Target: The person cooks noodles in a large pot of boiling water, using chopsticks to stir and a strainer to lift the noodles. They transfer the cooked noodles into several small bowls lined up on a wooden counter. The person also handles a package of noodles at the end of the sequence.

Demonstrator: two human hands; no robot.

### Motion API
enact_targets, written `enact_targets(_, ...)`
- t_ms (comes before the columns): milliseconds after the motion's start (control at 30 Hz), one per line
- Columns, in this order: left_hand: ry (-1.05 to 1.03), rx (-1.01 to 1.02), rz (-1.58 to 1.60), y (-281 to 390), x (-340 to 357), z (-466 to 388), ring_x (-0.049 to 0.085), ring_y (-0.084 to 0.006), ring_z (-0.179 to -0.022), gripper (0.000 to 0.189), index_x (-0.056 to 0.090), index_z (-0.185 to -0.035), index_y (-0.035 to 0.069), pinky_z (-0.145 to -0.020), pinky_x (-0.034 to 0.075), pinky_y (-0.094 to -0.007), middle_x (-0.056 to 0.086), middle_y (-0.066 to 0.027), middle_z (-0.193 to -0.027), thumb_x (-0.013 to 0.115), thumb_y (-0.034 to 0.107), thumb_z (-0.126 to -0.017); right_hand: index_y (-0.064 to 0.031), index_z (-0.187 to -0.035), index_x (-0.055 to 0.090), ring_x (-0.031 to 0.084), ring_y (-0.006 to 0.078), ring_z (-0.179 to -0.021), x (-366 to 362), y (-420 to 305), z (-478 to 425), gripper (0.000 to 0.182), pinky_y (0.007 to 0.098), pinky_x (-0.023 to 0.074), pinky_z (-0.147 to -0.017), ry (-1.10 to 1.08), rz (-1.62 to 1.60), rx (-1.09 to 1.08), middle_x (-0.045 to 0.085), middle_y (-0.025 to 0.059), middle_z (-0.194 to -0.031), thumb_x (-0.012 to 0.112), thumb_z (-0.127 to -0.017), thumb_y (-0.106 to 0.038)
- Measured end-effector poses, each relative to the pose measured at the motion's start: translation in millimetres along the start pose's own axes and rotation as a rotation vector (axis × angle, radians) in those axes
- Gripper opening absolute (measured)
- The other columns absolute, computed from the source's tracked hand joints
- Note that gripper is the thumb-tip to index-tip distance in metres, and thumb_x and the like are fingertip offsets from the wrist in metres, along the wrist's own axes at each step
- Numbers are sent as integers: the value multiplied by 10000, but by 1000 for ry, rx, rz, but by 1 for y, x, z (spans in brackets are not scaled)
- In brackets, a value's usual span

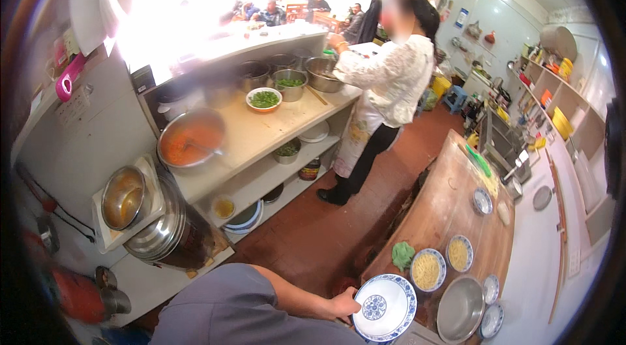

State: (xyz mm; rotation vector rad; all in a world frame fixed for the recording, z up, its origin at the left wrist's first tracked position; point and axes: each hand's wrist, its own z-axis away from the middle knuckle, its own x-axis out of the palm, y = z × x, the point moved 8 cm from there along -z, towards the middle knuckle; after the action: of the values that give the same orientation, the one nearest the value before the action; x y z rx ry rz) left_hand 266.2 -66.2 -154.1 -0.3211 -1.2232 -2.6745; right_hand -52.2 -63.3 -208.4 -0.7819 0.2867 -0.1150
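Observation:
My left hand (346,304) grips the rim of a white bowl with blue patterns (391,291), which is tilted so its inside faces the camera. My right hand is out of view. Just beyond the held bowl, two patterned bowls of noodles (428,270) (459,253) stand on the wooden worktable (425,213). Beside them are a green cloth (403,255) and a large steel basin (460,310). Smaller patterned bowls (491,289) (491,320) sit past the basin, and another (482,201) stands farther up the table.
A co-worker in a pale top and apron (391,86) stands at the serving counter (244,134). That counter holds a basin of red sauce (191,138), a bowl of chopped greens (264,99) and several pots. A steel bowl (123,197) rests on a lidded steel drum (159,237).

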Motion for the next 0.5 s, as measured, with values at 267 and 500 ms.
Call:
enact_targets(267,84,-47,54,-1,-76,23,600,-300,-1020,656,316,-1318,10,-626,588,-382,547,-201,-1159,588,104,-728,-101,-954,620,484,150,-543,62,-17,11,315,270,407,-507,-5,99,-9,538,14,-635,427,-942,-350)
enact_targets(500,165,-76,116,-6,-102,40,593,-300,-1045,667,304,-1346,7,-654,581,-374,501,-204,-1243,574,47,-737,-96,-928,620,490,158,-537,58,-11,21,310,277,410,-507,21,128,2,540,21,-627,441,-936,-348)
